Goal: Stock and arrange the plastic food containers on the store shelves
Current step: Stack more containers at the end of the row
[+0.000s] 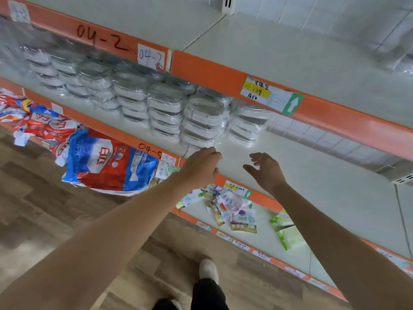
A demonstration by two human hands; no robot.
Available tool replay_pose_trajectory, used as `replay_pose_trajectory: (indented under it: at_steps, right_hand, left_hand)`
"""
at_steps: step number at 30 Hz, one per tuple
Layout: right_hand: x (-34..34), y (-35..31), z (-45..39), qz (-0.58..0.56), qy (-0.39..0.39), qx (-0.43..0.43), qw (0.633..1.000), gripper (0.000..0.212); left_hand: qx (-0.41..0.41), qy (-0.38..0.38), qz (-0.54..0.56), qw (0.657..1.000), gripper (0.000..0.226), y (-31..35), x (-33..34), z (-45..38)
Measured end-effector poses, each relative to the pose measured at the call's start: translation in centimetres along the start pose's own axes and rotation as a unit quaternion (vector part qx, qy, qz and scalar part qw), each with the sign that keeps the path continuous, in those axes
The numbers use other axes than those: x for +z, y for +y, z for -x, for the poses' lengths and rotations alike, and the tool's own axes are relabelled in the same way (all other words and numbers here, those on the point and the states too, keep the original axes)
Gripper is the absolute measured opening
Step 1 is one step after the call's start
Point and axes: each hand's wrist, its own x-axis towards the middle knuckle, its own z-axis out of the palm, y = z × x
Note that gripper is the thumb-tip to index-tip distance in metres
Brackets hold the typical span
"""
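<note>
Several wrapped stacks of clear plastic food containers (165, 108) stand in a row on the middle shelf (301, 166), running from the left to about its centre. The nearest stack (203, 121) sits just above my left hand (201, 166), which hovers at the shelf's front edge with loosely curled fingers and holds nothing. Another stack (248, 124) stands behind and to the right. My right hand (266, 171) floats over the bare shelf to the right of the stacks, fingers apart and curved, empty.
Orange shelf edges carry labels "04-2" (152, 58) and a price tag (268, 95). Red and blue bags (107, 162) hang off the lower left shelf. Small packets (232, 209) and green packs (288, 233) lie on the bottom shelf. Wood floor and my shoe (209, 270) below.
</note>
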Motion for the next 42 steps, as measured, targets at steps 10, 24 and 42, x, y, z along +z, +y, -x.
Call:
replay_pose_trajectory:
  at_steps: [10,24,42]
  right_hand:
    - [7.2,10.5,-13.2,-0.163,0.057,0.124,0.977,0.082]
    - [9.1,12.5,-19.0,-0.243,0.100,0.113,0.958,0.057]
    - [6.3,13.5,-0.5,-0.247,0.021,0.131,0.960,0.110]
  left_hand:
    - [0.005,0.051,0.035,0.998,0.046,-1.6,9.7,-11.2]
    - [0.046,0.247,0.022,0.968,0.038,-2.0,10.5,-14.1]
    - [0.179,0.181,0.091,0.963,0.038,4.1,6.8,-8.3]
